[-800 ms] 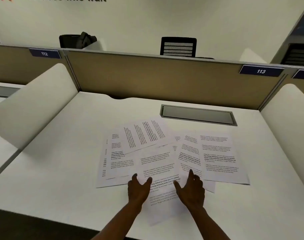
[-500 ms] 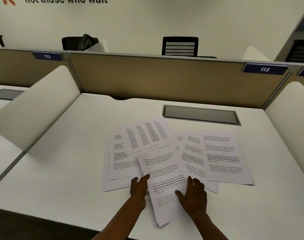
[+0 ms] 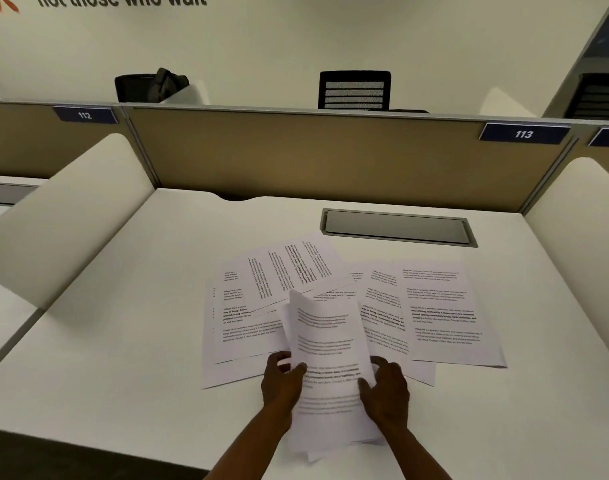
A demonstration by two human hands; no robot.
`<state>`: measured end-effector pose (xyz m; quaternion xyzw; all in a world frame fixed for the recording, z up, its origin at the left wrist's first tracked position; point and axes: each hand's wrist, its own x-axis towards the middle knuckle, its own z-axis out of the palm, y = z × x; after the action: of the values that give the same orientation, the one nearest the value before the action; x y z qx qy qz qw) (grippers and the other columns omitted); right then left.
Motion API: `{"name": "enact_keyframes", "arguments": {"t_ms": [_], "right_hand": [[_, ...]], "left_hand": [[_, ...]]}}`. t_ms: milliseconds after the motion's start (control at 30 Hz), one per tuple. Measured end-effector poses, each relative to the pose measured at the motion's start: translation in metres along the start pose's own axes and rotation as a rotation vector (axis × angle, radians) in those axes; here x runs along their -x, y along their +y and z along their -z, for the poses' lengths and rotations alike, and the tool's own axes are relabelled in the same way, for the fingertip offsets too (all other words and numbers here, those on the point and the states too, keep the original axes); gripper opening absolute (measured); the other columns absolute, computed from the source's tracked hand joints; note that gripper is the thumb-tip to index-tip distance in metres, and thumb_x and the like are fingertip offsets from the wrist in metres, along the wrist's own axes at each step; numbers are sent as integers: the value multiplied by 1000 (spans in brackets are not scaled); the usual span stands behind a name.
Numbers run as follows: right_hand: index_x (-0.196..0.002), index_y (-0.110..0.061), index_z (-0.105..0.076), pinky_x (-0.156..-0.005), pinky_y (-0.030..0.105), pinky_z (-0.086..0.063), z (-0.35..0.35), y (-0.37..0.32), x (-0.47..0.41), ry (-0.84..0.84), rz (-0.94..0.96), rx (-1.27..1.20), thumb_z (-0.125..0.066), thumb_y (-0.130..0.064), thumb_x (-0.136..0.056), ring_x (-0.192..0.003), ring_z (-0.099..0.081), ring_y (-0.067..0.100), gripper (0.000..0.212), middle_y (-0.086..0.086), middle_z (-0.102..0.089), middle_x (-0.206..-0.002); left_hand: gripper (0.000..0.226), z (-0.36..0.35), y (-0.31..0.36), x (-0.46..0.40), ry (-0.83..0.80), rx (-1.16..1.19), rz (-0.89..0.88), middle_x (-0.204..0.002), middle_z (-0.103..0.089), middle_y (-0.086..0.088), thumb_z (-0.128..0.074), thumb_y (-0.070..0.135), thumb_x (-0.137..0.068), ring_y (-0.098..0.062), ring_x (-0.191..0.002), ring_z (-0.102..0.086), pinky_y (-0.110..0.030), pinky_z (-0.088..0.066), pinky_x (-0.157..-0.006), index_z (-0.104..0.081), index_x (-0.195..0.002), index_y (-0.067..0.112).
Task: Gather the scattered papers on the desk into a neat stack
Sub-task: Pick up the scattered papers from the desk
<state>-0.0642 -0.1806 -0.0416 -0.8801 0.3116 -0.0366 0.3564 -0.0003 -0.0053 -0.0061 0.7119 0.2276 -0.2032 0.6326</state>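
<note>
Several printed white sheets lie fanned over the middle of the white desk [image 3: 105,341]. A small bundle of sheets [image 3: 327,344] is lifted and curled between my hands near the front edge. My left hand [image 3: 282,382] grips its left side with the thumb on top. My right hand [image 3: 386,389] grips its right side. To the left lies an overlapping group of sheets [image 3: 240,327], topped by a rotated sheet [image 3: 289,268]. To the right lie more sheets [image 3: 441,313], partly under the bundle.
A tan partition [image 3: 331,157] closes the back of the desk, with white side dividers at left [image 3: 64,220] and right [image 3: 580,230]. A grey cable hatch [image 3: 396,226] sits in the desk behind the papers. Label 113 [image 3: 523,134] hangs on the partition.
Both hands went from resting flat on the middle sheets to gripping them at the sides. The bundle has risen off the desk and now curls upward.
</note>
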Motion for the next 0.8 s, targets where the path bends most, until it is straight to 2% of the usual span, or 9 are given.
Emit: {"name": "enact_keyframes", "arguments": {"t_ms": [100, 200, 267, 367, 467, 533, 667, 733, 800], "right_hand": [[-118, -14, -63, -77, 31, -50, 0, 3, 1, -9, 18, -89, -72, -15, -79, -87, -61, 19, 40, 0, -58, -94], [-111, -15, -67, -77, 29, -52, 8, 7, -4, 44, 20, -120, -74, -27, -80, -86, -63, 17, 33, 2, -65, -97], [-113, -14, -66, -86, 35, -52, 18, 16, -17, 167, -11, -99, -75, -31, -80, -101, -62, 23, 39, 7, -64, -110], [-130, -9, -55, -105, 48, -41, 38, 31, -46, 279, -69, 87, -73, -34, -80, -129, -45, 34, 59, 17, -52, -136], [-146, -9, -36, -114, 45, -28, 57, 47, -68, 159, -104, 276, -64, -42, -86, -143, -28, 32, 74, 18, -35, -153], [-149, -11, -32, -113, 44, -29, 59, 56, -73, 93, -92, 347, -58, -46, -89, -142, -31, 30, 74, 14, -36, -153], [-121, -13, -63, -86, 45, -46, 58, 59, -75, 131, 12, 506, -66, -40, -81, -107, -60, 33, 48, 11, -66, -114], [-99, -14, -72, -69, 41, -49, 57, 56, -73, 166, 80, 493, -73, -31, -73, -78, -66, 32, 32, 7, -70, -84], [-91, -16, -72, -61, 37, -51, 52, 48, -65, 195, 147, 355, -70, -29, -73, -65, -65, 27, 22, 2, -68, -71]], "left_hand": [[50, -2, -4, 5, -21, -3, -50, -116, -61, -8, -65, 9, -90, -20, -95, -62, -32, -52, -80, -41, -131, 25], [57, 0, -6, 5, -9, -187, -135, -127, -59, -9, -52, 2, -94, -21, -103, -57, -36, -51, -93, -33, -143, 25], [61, 2, -4, 5, -27, -299, -209, -132, -60, -10, -49, 2, -95, -23, -105, -57, -42, -50, -100, -29, -146, 27], [67, 5, 4, 8, -80, -364, -311, -129, -61, -8, -49, 0, -95, -21, -97, -61, -41, -55, -90, -23, -150, 30], [79, 10, 8, 8, -115, -396, -386, -132, -62, -7, -54, 2, -94, -26, -102, -65, -44, -56, -91, -14, -153, 35], [86, 14, 9, 5, -126, -391, -379, -131, -61, -6, -58, 4, -93, -26, -103, -66, -47, -55, -92, -8, -154, 39], [90, 23, 8, -1, -179, -378, -340, -124, -57, 2, -62, 4, -90, -25, -104, -67, -45, -58, -87, -13, -149, 50], [77, 25, 7, -3, -185, -390, -326, -130, -58, 0, -62, 0, -88, -23, -108, -64, -39, -59, -89, -34, -141, 48], [58, 25, 5, -7, -178, -381, -281, -136, -57, -3, -61, -1, -87, -20, -111, -62, -33, -57, -91, -56, -126, 41]]}}
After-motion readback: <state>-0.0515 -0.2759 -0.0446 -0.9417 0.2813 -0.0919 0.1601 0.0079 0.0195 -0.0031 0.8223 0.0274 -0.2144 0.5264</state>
